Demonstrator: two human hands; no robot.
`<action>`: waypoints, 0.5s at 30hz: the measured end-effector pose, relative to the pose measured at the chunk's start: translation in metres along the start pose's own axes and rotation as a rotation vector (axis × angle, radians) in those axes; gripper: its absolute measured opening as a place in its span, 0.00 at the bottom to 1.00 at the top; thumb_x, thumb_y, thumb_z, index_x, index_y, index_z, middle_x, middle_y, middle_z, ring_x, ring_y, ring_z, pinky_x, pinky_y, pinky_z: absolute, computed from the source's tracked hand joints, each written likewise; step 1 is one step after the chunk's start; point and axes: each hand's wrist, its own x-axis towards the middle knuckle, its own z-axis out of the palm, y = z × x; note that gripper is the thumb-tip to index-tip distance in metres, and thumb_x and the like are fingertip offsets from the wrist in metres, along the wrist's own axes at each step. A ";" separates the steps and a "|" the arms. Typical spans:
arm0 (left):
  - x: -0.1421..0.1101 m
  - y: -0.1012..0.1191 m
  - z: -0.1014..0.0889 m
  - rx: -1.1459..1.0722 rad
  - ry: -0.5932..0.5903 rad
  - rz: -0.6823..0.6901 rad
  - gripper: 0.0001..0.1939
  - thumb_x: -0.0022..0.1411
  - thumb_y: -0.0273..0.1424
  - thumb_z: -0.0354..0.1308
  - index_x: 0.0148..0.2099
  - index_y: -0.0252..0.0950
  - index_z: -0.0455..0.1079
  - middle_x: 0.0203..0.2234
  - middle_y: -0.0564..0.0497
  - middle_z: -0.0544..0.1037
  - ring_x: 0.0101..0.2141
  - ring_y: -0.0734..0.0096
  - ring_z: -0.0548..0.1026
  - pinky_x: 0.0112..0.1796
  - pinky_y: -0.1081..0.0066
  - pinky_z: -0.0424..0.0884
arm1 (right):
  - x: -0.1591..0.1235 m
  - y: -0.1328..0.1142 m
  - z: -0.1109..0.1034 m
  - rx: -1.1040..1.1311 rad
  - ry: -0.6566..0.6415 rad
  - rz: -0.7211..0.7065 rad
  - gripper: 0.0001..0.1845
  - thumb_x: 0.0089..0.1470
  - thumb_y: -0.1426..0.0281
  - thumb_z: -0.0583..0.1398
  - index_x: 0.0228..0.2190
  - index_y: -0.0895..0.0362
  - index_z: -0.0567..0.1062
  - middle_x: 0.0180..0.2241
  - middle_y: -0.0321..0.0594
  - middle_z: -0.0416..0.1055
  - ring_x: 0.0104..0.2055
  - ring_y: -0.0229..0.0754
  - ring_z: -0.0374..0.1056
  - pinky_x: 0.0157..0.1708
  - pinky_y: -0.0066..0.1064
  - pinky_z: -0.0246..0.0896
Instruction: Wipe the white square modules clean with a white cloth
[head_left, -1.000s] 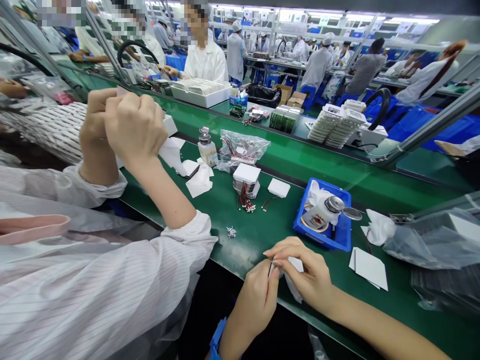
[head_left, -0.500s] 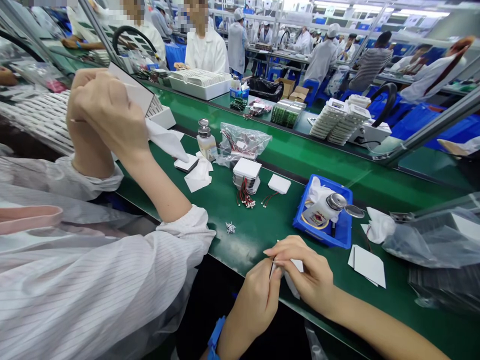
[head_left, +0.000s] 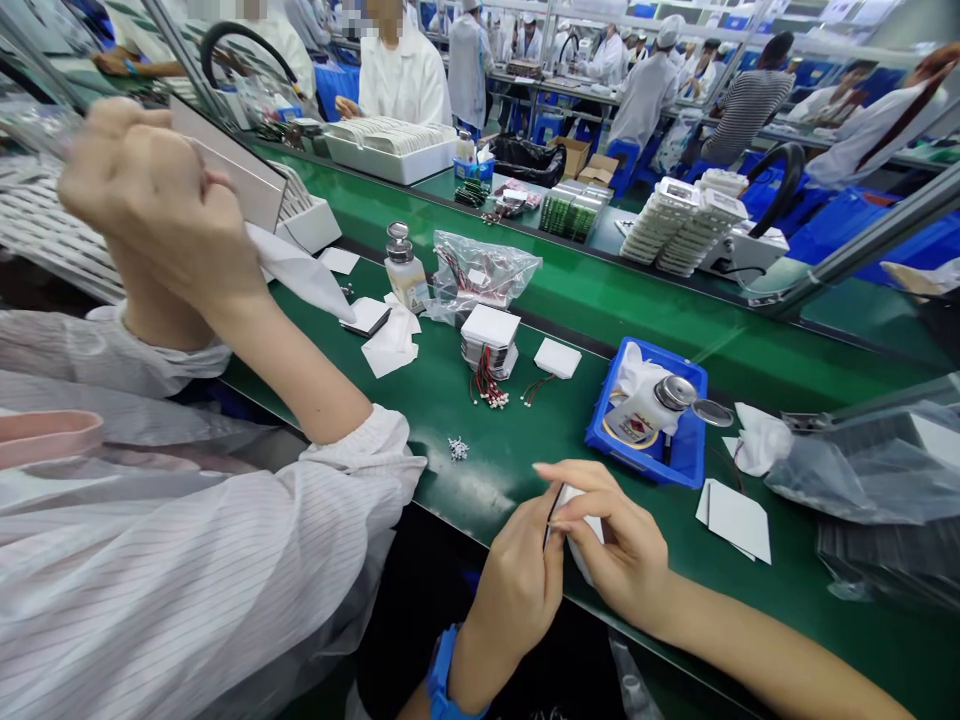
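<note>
At the bench's near edge, my left hand (head_left: pixel 523 570), with a blue band at the wrist, grips a thin flat white piece with a dark edge (head_left: pixel 571 505). My right hand (head_left: pixel 619 535) pinches the same piece, thumb and fingertips meeting near its dark edge. Both hands partly cover the piece, so its full shape is hidden. Ahead of my hands stand stacked white flat packs (head_left: pixel 490 325) with red and black wires and small white plugs. A single wired white pack (head_left: pixel 557 357) lies beside the stack. Small white bits (head_left: pixel 458 449) form a little pile left of my hands.
A blue tray (head_left: pixel 596 440) holds a pump bottle (head_left: pixel 651 408) and wipes. White sheets (head_left: pixel 739 520) and a plastic bag (head_left: pixel 847 470) lie right. Another pump bottle (head_left: pixel 406 268) stands behind. At left, a co-worker's white sleeve (head_left: pixel 322 500) and raised hands (head_left: pixel 172 200) reach across.
My fingers have shifted slightly, and more of the piece's white face and dark edge shows between them. The co-worker's hands have moved left and up. The view has turned a little.
</note>
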 end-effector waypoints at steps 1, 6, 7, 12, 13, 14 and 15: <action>-0.001 -0.001 0.001 0.017 0.006 0.008 0.16 0.72 0.23 0.43 0.58 0.28 0.62 0.44 0.38 0.78 0.44 0.63 0.78 0.44 0.67 0.77 | -0.001 0.000 0.000 -0.036 0.009 0.007 0.11 0.59 0.82 0.57 0.37 0.53 0.71 0.51 0.45 0.73 0.52 0.44 0.68 0.50 0.40 0.66; -0.003 -0.002 0.003 0.006 0.005 0.022 0.19 0.72 0.23 0.43 0.62 0.28 0.60 0.49 0.36 0.77 0.51 0.63 0.76 0.49 0.66 0.75 | -0.009 0.001 0.002 -0.104 0.006 0.093 0.08 0.60 0.78 0.57 0.36 0.53 0.70 0.54 0.44 0.66 0.55 0.43 0.63 0.52 0.38 0.62; -0.003 -0.002 0.003 -0.014 0.005 0.017 0.19 0.72 0.23 0.42 0.62 0.28 0.60 0.49 0.37 0.77 0.51 0.63 0.76 0.49 0.66 0.75 | -0.010 0.001 0.002 -0.094 -0.002 0.112 0.07 0.60 0.77 0.56 0.36 0.53 0.69 0.54 0.44 0.65 0.55 0.43 0.62 0.52 0.37 0.62; -0.003 0.002 0.007 -0.092 0.036 -0.011 0.19 0.72 0.23 0.43 0.63 0.29 0.60 0.46 0.38 0.77 0.47 0.65 0.77 0.46 0.68 0.76 | -0.012 -0.002 0.004 -0.041 -0.025 0.194 0.06 0.62 0.75 0.55 0.37 0.52 0.68 0.55 0.44 0.62 0.58 0.44 0.60 0.53 0.38 0.60; -0.004 0.002 0.007 -0.100 0.039 -0.011 0.19 0.72 0.22 0.43 0.63 0.29 0.60 0.46 0.38 0.78 0.47 0.65 0.77 0.46 0.67 0.76 | -0.013 -0.002 0.004 -0.034 -0.029 0.206 0.06 0.62 0.75 0.54 0.37 0.52 0.67 0.56 0.43 0.62 0.58 0.44 0.60 0.54 0.39 0.59; -0.004 0.003 0.008 -0.106 0.039 -0.012 0.20 0.72 0.22 0.42 0.63 0.29 0.60 0.46 0.38 0.77 0.48 0.64 0.77 0.46 0.67 0.76 | -0.013 -0.003 0.004 -0.028 -0.031 0.216 0.06 0.63 0.75 0.54 0.37 0.51 0.67 0.56 0.43 0.62 0.58 0.44 0.59 0.54 0.39 0.59; -0.005 0.003 0.008 -0.110 0.037 -0.013 0.20 0.72 0.22 0.42 0.63 0.29 0.60 0.47 0.37 0.77 0.48 0.64 0.77 0.46 0.67 0.76 | -0.013 -0.003 0.005 -0.025 -0.034 0.225 0.05 0.63 0.74 0.54 0.37 0.51 0.67 0.56 0.43 0.62 0.59 0.44 0.59 0.55 0.40 0.59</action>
